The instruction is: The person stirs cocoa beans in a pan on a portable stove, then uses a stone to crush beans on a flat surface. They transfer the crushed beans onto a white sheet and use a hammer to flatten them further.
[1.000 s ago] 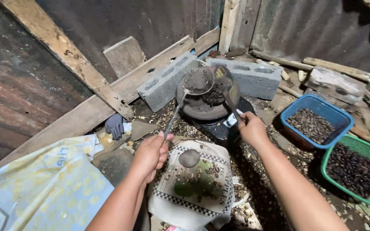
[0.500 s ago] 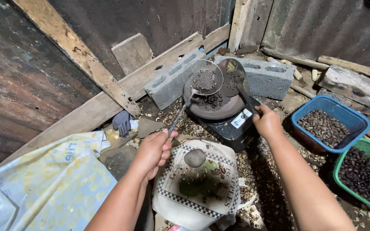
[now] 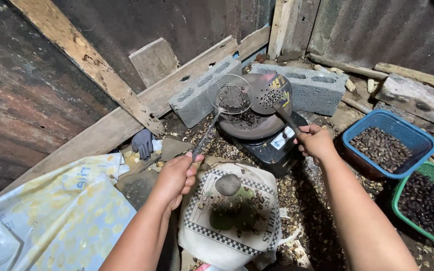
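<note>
Holding the round wire-mesh skimmer (image 3: 231, 97) by its long thin handle, my left hand (image 3: 173, 178) is closed around the handle's end, so the basket with its small load of dark roasted seeds hangs just above the left rim of the shallow dark metal roasting pan (image 3: 249, 125). I keep it raised there so loose bits can drop back onto the pan rather than the ground. My right hand (image 3: 316, 142) is wrapped round the handle of a flat perforated metal spatula (image 3: 270, 92), tilted up on edge over the far side of the pan, close beside the skimmer. The pan sits on a black single-burner stove (image 3: 277, 148), backed by two grey concrete blocks (image 3: 312, 88). Nearer me, a white cloth sack with a chequered border (image 3: 229, 221) lies open, a smooth grey stone (image 3: 227, 184) and scattered seeds on it. To my right are a blue plastic basket (image 3: 388, 143) and a green plastic basket (image 3: 430, 203), both holding dark seeds.

Compared with half a second ago, the skimmer has dropped slightly toward the pan, and the spatula is lifted more upright.
</note>
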